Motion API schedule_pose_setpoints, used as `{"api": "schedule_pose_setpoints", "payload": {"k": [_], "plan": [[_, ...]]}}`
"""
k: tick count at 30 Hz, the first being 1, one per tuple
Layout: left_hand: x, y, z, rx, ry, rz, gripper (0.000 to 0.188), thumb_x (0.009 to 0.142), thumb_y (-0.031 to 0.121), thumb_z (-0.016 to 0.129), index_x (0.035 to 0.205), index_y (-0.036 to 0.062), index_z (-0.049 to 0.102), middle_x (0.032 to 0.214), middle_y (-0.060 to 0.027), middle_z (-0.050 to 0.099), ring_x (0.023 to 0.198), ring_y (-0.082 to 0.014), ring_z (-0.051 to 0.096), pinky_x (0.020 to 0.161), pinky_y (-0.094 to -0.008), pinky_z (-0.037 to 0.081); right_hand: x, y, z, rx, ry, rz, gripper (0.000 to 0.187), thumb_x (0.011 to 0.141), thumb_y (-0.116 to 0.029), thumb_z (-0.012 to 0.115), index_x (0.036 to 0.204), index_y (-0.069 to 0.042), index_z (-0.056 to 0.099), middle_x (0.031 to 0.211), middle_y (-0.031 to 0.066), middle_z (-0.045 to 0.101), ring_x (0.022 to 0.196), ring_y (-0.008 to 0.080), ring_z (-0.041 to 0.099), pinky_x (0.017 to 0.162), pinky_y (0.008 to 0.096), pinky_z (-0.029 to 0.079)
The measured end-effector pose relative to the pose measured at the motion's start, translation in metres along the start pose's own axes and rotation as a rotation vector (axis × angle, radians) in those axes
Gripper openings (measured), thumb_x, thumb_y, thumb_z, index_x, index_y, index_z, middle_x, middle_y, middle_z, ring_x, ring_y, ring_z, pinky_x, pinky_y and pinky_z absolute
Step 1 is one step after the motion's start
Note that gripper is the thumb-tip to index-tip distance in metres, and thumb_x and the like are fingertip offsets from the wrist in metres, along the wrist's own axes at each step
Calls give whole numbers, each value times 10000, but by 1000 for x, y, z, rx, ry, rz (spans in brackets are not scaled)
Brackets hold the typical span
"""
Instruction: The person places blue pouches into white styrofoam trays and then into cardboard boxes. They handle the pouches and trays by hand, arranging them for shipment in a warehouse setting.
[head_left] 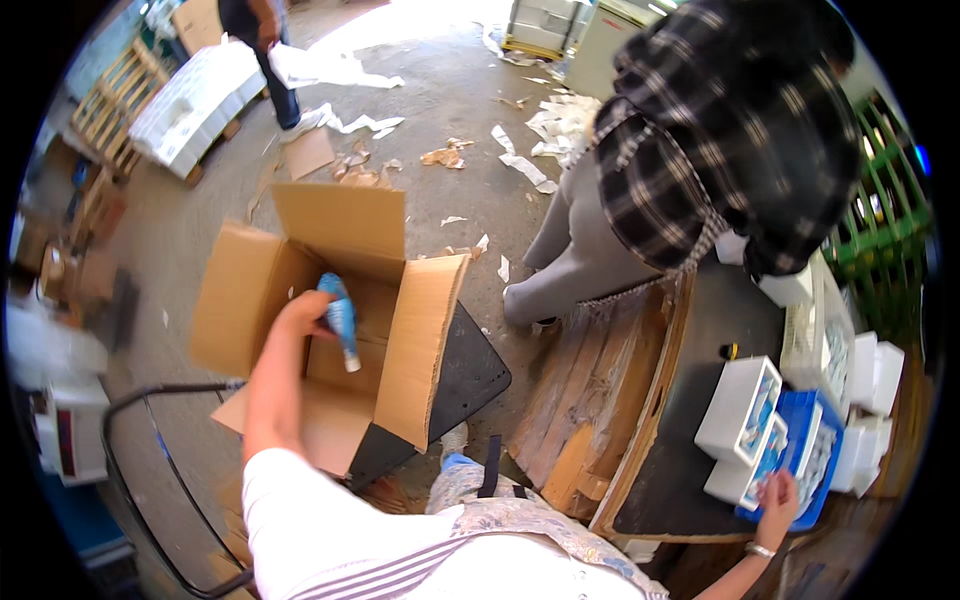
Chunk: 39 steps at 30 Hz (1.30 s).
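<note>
Dark-topped table: stands on the person's right (665, 455), bearing the small boxes and a tray.
Co-worker in plaid: leans over the table's far end (735, 130), well apart from the person's hands.
Open cardboard box: flaps spread (425, 345), in front and to the left, above a black platform (478, 365).
Blue tray: lies at the table's right side (797, 402), just beside the white boxes.
White boxes: two, open, blue contents showing; upper (722, 412), lower (728, 480).
Left hand: reaches over the carton's mouth (304, 313), its fingers closed around a blue packet.
Right hand: at the lower white box and tray edge (778, 498); whether it grips anything cannot be told.
Blue packet: tilted, seen against the carton's interior (341, 312); its depth is unclear.
Step in hand: apparently placing the packet in the carton.
Next move: a release calls for lowering it to the bottom, clear of the flaps, before the fingers open.
</note>
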<state>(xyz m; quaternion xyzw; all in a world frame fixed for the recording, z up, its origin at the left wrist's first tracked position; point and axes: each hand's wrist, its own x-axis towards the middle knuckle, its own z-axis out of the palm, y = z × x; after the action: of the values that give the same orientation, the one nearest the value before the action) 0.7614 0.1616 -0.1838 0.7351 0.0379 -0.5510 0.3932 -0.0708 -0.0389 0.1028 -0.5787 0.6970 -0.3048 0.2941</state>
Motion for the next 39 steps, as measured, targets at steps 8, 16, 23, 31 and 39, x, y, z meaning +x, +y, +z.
{"api": "schedule_pose_setpoints", "payload": {"k": [8, 16, 23, 31, 39], "plan": [[-345, 53, 142, -239, -394, 1173, 806, 700, 305, 648, 1404, 0, 404, 1260, -222, 579, 1068, -347, 619, 899, -465, 533, -10, -131, 105, 349, -803, -416, 708, 880, -258, 708, 1435, 0, 352, 1369, 169, 491, 1242, 239, 492, 1048, 383, 394], [-401, -52, 427, -789, -726, 907, 737, 860, 289, 599, 1481, 14, 313, 1380, -196, 500, 1201, -297, 542, 995, -452, 461, -10, -110, 129, 899, -1411, -397, 579, 832, -203, 766, 1272, 86, 523, 1190, 146, 637, 1097, 182, 595, 980, 332, 480], [-440, -99, 470, 199, -315, 879, 599, 933, 48, 592, 1476, -16, 348, 1427, -156, 477, 1297, -256, 488, 1066, -364, 396, 126, -28, -46, 941, -1107, 165, 387, 837, -52, 716, 1177, 86, 594, 1119, 165, 683, 941, 243, 710, 820, 381, 604], [-460, -100, 514, 79, -237, 857, 512, 962, 68, 601, 1439, -6, 430, 1425, -117, 497, 1304, -231, 484, 1075, -340, 399, 354, -93, -91, 1278, -685, -48, 576, 937, -362, 635, 1309, 45, 467, 1097, 186, 664, 1087, 286, 653, 918, 402, 541], [-469, -133, 501, 136, 102, 640, 477, 972, 88, 595, 1408, -44, 455, 1423, -128, 507, 1276, -235, 510, 1050, -346, 418, 212, -107, -113, 533, -1086, -694, 598, 879, -149, 739, 1370, 35, 452, 1207, 169, 656, 975, 154, 681, 852, 277, 536]]}}
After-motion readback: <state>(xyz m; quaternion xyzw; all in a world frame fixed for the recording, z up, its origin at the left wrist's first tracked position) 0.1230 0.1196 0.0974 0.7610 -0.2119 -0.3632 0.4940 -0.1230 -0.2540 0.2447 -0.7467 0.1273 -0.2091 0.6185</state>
